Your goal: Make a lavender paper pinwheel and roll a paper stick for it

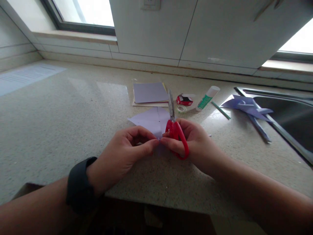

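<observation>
A light purple square of paper (149, 119) with crease lines and a small dark dot is held over the counter, one corner towards me. My left hand (129, 142) pinches its near corner between thumb and fingers. Right beside it, my right hand (193, 140) pinches the same corner; the fingertips nearly meet. Red-handled scissors (181, 138) hang on my right hand, its fingers through the handle and the blades pointing up and away. Part of the paper is hidden behind the fingers and scissors.
Beyond the paper lie stacked coloured sheets (150, 92), a small red box (184, 99), a tape roll (181, 109), a glue stick (207, 98) and a green stick (221, 110). A purple paper pinwheel (246, 106) rests by the sink (290, 114). A printed sheet (29, 76) lies far left.
</observation>
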Motion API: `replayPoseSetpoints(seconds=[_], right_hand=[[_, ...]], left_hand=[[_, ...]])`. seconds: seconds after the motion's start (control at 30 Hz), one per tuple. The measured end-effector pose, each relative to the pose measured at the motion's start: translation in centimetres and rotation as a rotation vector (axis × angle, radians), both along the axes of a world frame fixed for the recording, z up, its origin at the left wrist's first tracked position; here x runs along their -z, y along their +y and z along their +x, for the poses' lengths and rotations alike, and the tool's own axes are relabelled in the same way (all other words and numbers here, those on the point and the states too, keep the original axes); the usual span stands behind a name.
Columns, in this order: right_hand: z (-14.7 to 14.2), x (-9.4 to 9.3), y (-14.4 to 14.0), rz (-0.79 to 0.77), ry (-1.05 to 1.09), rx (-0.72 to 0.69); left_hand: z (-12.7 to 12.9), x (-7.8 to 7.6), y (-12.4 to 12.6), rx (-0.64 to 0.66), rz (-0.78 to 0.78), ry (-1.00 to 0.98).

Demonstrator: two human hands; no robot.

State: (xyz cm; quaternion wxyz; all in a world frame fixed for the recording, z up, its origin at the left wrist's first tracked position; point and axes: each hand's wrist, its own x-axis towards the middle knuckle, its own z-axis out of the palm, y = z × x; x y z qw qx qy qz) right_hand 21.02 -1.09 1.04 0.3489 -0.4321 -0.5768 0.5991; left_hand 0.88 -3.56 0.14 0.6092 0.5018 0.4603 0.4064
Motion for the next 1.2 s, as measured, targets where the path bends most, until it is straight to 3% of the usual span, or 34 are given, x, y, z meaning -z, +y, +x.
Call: replayPoseSetpoints(seconds=[0.3,0.67,0.83,0.97,1.2], right_hand=[[-0.1,0.1,-0.2,0.07,-0.019,-0.003],[0.3,0.0,-0.2,0.049,-0.048,-0.027],[1.5,-1.4,-0.7,-0.14,-0.042,-0.153],[2.8,-2.0,-0.2,-0.207,-0.095,-0.299],[5.0,-1.5,1.8,-0.092,-0.31,-0.525]], left_hand=[[0.1,-0.1,0.0,-0.043,-0.011,-0.007],[0.2,-0.1,0.3,-0.129,-0.124,-0.208],[-0.1,-0.1,0.4,-0.193,-0.197,-0.364],[-0.5,0.0,0.6,-0.256,-0.223,-0.475],[-0.4,-0.1,0.8,-0.307,-0.227,-0.509]])
